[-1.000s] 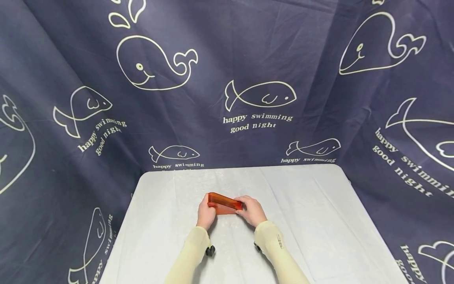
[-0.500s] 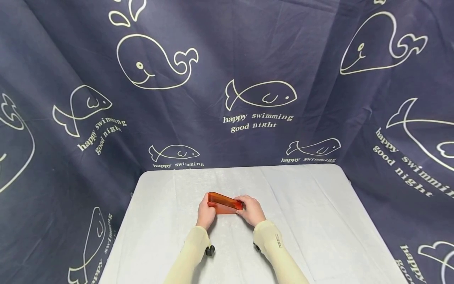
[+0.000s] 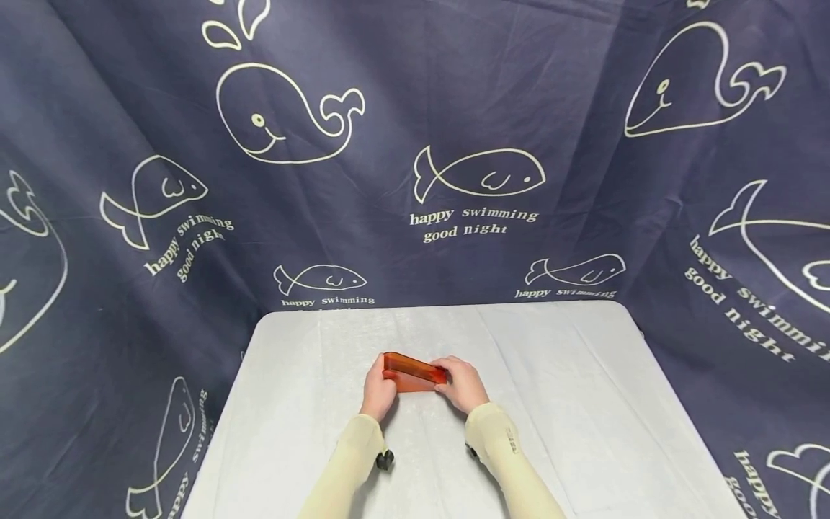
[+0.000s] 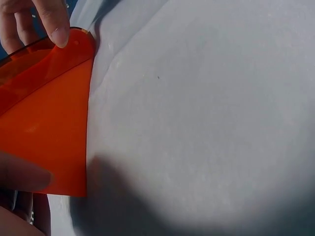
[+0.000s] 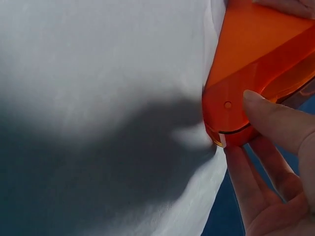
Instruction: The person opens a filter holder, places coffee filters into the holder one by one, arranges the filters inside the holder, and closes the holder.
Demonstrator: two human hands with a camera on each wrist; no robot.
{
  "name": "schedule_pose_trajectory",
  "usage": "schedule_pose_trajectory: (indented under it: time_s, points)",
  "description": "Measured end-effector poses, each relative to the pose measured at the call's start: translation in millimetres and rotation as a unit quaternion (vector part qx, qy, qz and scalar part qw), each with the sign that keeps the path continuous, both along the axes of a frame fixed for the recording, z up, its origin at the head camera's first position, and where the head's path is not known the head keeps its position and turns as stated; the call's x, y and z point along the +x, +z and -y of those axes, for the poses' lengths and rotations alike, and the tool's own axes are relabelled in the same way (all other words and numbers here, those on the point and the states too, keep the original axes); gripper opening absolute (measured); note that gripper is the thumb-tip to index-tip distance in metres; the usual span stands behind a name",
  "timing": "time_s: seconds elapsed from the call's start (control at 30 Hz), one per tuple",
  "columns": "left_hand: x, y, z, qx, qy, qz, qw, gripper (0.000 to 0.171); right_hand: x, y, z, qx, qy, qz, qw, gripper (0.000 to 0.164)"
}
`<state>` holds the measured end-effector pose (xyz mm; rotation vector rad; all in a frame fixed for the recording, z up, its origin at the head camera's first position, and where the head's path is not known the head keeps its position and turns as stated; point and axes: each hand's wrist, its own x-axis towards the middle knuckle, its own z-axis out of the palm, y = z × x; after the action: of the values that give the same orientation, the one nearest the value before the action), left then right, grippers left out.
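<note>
In the head view an orange see-through plastic case (image 3: 413, 382) is held between both hands over the middle of the table. My left hand (image 3: 379, 389) grips its left end, thumb on the near face. The right hand (image 3: 464, 386) pinches the right end. Close up in the right wrist view, the right thumb (image 5: 280, 115) presses by a rounded corner with a small round stud, while the fingers curl behind. In the left wrist view the case's flat face (image 4: 54, 128) tapers along a sloping folded band; the left thumb (image 4: 22, 172) lies across its lower part.
A white cloth covers the table (image 3: 551, 389). Dark blue curtains (image 3: 480, 267) with whale and fish drawings hang behind it and along both sides. Cream sleeves (image 3: 509, 461) cover the forearms, with small black devices (image 3: 385, 459) under the wrists.
</note>
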<state>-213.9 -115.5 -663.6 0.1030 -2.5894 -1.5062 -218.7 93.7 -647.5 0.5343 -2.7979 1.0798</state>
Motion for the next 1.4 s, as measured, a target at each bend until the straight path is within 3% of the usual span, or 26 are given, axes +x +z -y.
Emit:
schedule_pose_trajectory:
  time_s: [0.23,0.47,0.77,1.1,1.2,1.4]
  points:
    - [-1.9,2.9,-11.2,-0.001,-0.027,-0.010,0.9996,0.041,-2.6,2.3,-12.3,0.002,-0.010,0.007,1.000,0.046]
    - [-3.9,4.0,-22.9,-0.032,-0.054,-0.003,0.9980,0.037,-4.2,0.0,-26.6,-0.007,-0.020,0.011,1.000,0.047]
    - [-5.5,6.7,-31.2,-0.026,-0.083,0.013,0.9962,0.034,-2.4,0.7,-38.7,-0.022,-0.029,0.024,0.999,0.047]
    - [-5.6,3.0,-29.9,-0.024,-0.086,0.017,0.9959,0.033,-1.0,1.4,-39.7,-0.027,-0.033,0.033,0.999,0.046]
    - [-5.8,3.6,-28.4,-0.029,-0.090,0.022,0.9953,0.037,-2.0,0.3,-39.5,-0.027,-0.032,0.032,0.999,0.046]
    - [-1.9,7.3,-21.1,-0.017,-0.117,0.024,0.9928,0.060,-2.1,1.5,-43.7,-0.011,-0.028,0.017,0.999,0.052]
